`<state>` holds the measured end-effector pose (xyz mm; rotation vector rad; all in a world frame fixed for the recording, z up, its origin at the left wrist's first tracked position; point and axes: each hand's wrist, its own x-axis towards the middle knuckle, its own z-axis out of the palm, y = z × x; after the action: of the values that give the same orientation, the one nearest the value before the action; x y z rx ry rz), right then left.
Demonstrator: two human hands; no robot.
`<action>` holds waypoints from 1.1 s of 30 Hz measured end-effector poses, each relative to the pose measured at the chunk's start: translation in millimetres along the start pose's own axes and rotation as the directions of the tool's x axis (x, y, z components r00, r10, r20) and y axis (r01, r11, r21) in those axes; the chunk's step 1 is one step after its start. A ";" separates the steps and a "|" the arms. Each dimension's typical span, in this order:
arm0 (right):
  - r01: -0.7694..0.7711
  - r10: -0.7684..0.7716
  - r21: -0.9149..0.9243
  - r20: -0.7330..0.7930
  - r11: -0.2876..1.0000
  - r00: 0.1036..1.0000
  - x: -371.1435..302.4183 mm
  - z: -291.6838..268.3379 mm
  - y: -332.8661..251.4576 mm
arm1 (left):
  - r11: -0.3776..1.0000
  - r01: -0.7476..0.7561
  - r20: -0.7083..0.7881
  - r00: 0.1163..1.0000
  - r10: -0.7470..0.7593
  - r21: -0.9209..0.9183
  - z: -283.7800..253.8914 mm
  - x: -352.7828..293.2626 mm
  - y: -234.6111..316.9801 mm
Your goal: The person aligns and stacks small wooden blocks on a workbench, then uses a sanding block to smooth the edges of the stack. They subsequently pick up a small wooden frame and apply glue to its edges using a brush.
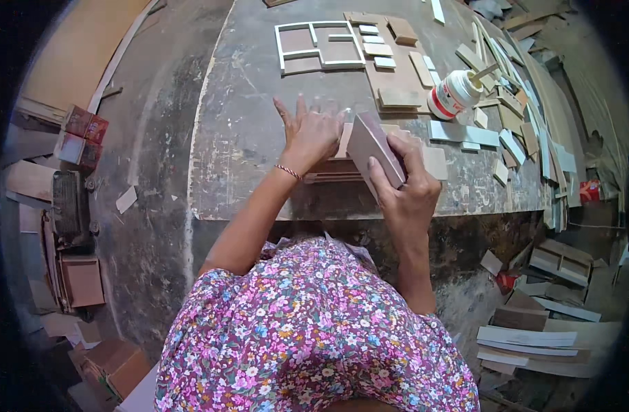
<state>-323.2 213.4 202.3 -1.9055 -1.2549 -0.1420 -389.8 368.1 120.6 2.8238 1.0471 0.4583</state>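
My right hand [412,180] is closed around a small wooden board [375,150], tilted up on its edge. The board has a pale face and a darker edge. Left of it, my left hand [313,136] reaches over some flat wooden pieces [331,173] near the table's front edge. Two of its fingers are stretched out and spread; the others are partly blurred, and their tips are hard to make out. A pale wooden piece [435,163] lies behind my right hand, partly hidden by it.
On the worn table [239,151] lie a white divided frame [319,65] and a board with small blocks [377,49]. A white jar [455,95] with a red label, a stick in it, stands right. Wood offcuts [513,117] spread beyond; more scraps [527,336] litter the floor.
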 end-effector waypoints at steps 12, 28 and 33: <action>0.038 -0.038 -0.040 0.006 0.998 0.999 4.3 2.9 1.9 | 0.539 0.096 0.164 0.983 0.080 -0.837 -16.1 -26.6 -33.7; 0.058 -0.058 -0.009 0.021 0.998 0.998 18.6 19.1 1.4 | 0.455 -0.030 -0.039 0.999 -0.010 -0.890 7.7 -57.1 -40.9; 0.086 -0.086 -0.026 -0.001 0.996 0.996 21.2 26.0 -0.6 | 0.691 -0.156 -0.131 0.987 0.090 -0.706 2.5 -57.8 -45.5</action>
<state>-321.7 246.4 196.4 -1.8741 -1.3404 -0.2059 -458.9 365.2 95.3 2.1692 0.5035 0.8022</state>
